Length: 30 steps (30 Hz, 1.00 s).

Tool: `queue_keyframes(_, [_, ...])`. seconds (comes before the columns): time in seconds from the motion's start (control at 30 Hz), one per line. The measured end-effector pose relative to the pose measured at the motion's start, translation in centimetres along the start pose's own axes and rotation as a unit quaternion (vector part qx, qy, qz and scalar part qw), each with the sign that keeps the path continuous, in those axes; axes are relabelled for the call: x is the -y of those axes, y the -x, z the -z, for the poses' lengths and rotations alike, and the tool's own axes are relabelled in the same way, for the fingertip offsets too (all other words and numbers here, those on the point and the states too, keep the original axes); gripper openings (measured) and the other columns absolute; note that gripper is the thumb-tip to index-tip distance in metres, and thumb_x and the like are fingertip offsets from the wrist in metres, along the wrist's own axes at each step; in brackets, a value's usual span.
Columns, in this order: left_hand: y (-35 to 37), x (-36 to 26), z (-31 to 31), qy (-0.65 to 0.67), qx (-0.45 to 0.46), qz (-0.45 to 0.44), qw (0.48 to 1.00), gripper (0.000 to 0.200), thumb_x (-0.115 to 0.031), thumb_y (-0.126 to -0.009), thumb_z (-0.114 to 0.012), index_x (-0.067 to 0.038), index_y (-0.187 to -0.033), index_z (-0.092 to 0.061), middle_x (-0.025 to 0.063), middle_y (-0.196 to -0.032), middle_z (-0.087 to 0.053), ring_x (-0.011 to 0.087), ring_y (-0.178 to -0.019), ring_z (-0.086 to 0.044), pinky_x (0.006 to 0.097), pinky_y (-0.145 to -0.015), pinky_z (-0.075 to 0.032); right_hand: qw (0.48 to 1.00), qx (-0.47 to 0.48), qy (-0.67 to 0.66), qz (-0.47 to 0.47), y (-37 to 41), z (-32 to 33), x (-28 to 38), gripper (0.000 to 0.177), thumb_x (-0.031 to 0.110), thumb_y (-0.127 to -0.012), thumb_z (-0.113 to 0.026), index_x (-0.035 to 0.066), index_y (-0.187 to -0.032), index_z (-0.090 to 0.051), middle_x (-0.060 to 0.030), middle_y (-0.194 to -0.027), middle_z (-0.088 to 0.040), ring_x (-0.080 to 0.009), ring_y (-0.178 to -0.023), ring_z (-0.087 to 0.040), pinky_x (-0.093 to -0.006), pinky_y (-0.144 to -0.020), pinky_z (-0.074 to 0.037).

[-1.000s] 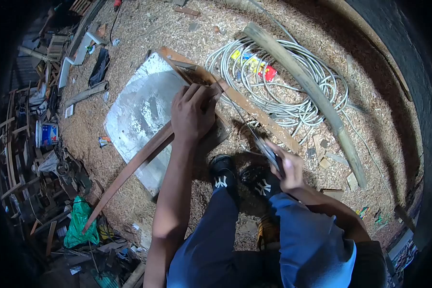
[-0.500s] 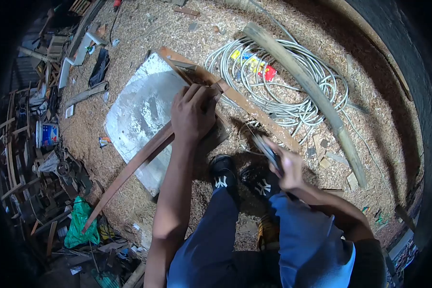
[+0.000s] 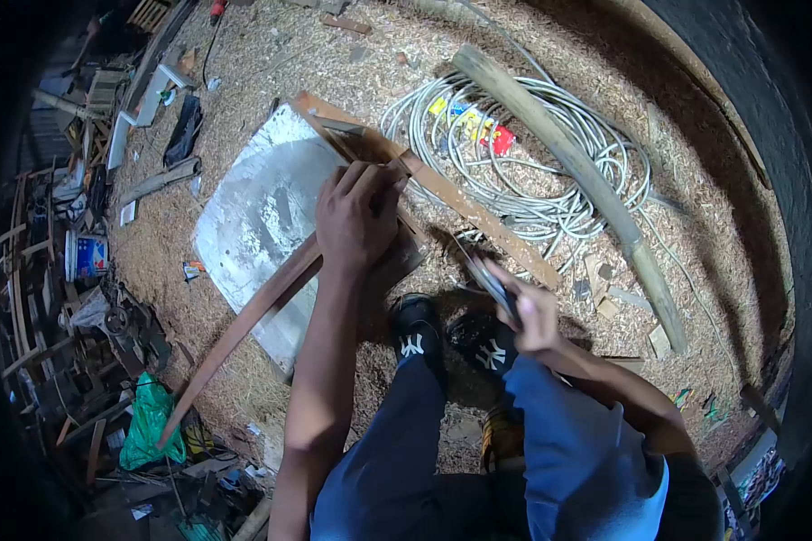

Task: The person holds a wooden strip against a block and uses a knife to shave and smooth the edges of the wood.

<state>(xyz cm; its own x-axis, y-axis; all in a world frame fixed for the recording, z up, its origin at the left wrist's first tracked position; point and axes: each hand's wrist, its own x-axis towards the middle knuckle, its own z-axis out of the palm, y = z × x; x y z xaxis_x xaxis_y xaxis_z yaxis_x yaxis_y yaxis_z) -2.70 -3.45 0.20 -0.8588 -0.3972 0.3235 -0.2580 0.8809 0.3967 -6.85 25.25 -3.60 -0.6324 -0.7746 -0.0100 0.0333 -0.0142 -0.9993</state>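
One green bag (image 3: pixel 147 424); overlapping it in view, one long wooden strip (image 3: pixel 260 304) runs over one pale board (image 3: pixel 244 225) to my left hand (image 3: pixel 356 215), clenched on it. Two black shoes (image 3: pixel 413 326); then my right hand (image 3: pixel 534 316), gripping one thin-bladed tool (image 3: pixel 490 283).

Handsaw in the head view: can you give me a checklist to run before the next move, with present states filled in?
1. Right hand closed on the handsaw handle: ok.
2. Left hand closed over the wooden strip: ok.
3. Handsaw touching the wooden strip: cannot tell, its far end is blurred.
4. Coiled cable apart from both hands: ok.
5. Right shoe safely below the handsaw: cannot tell, depth is unclear.
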Motion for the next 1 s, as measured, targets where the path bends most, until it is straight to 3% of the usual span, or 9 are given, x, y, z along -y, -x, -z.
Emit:
queue_keyframes(0.03, [-0.1,0.1,0.0,0.004,0.003,0.008,1.0,0.013,-0.016,-0.081,-0.076,-0.011,-0.091,-0.071,0.0044,-0.089,-0.066,0.0285,-0.086,-0.061,0.0396,-0.078,-0.049,0.999,-0.014,-0.043,0.019,-2.4,-1.3,0.3,0.051,0.031,-0.108,-0.034,0.001,-0.147,-0.049,0.0022,-0.061,-0.051,-0.0071,-0.05,-0.043,-0.0262,-0.049,-0.036])
queue_keyframes(0.17, [-0.2,0.1,0.0,0.012,-0.011,0.013,1.0,0.012,-0.017,-0.081,-0.076,-0.01,-0.091,-0.072,0.0049,-0.088,-0.066,0.0289,-0.085,-0.061,0.0399,-0.078,-0.049,0.998,-0.035,-0.045,-0.031,-10.0,-2.2,2.2,0.052,0.035,-0.109,-0.035,-0.002,-0.133,-0.062,0.0016,-0.056,-0.049,-0.0067,-0.049,-0.043,-0.0263,-0.047,-0.036])
queue_keyframes(0.23, [-0.1,0.0,-0.2,-0.003,-0.02,0.022,1.0,0.013,-0.017,-0.081,-0.076,-0.01,-0.091,-0.072,0.0054,-0.088,-0.066,0.0295,-0.085,-0.061,0.0402,-0.078,-0.049,0.996,-0.049,-0.067,0.037,-11.0,-0.8,2.6,0.053,0.037,-0.109,-0.033,-0.001,-0.133,-0.062,0.0009,-0.056,-0.051,-0.0065,-0.048,-0.043,-0.0254,-0.046,-0.036])
queue_keyframes(0.4, [0.0,0.0,-0.4,-0.011,-0.03,0.019,0.999,0.012,-0.015,-0.081,-0.076,-0.009,-0.091,-0.072,0.0058,-0.089,-0.067,0.0285,-0.084,-0.063,0.0392,-0.077,-0.05,0.989,-0.118,-0.093,-0.017,-6.9,2.0,3.2,0.067,0.049,-0.106,-0.031,-0.003,-0.14,-0.055,0.0017,-0.053,-0.048,-0.0074,-0.044,-0.04,-0.0249,-0.044,-0.033])
queue_keyframes(0.77, [-0.2,-0.2,-0.2,-0.025,-0.03,0.005,0.999,0.017,-0.013,-0.079,-0.08,-0.007,-0.093,-0.073,0.0071,-0.088,-0.069,0.0248,-0.081,-0.064,0.0363,-0.072,-0.052,0.99,-0.027,-0.13,-0.048,-2.2,1.3,1.1,0.067,0.047,-0.107,-0.03,-0.006,-0.145,-0.047,0.0014,-0.061,-0.049,-0.0058,-0.053,-0.04,-0.0227,-0.052,-0.033])
queue_keyframes(0.87, [-0.6,-0.3,0.2,0.052,-0.004,0.072,0.996,0.018,-0.016,-0.078,-0.081,-0.006,-0.09,-0.071,0.0077,-0.076,-0.061,0.0272,-0.072,-0.059,0.0391,-0.068,-0.049,0.988,-0.04,-0.14,-0.044,-2.5,1.5,1.4,0.068,0.047,-0.107,-0.031,-0.006,-0.145,-0.048,0.0014,-0.06,-0.049,-0.0059,-0.052,-0.041,-0.023,-0.051,-0.033])
queue_keyframes(1.0, [-1.3,0.5,0.7,0.109,0.042,0.122,0.986,0.017,-0.014,-0.083,-0.079,-0.002,-0.092,-0.072,0.008,-0.072,-0.06,0.0189,-0.065,-0.054,0.0333,-0.063,-0.046,0.986,-0.067,-0.147,-0.045,-2.5,1.8,1.6,0.072,0.051,-0.106,-0.03,-0.006,-0.144,-0.048,0.0008,-0.058,-0.048,-0.0064,-0.051,-0.04,-0.0235,-0.05,-0.032])
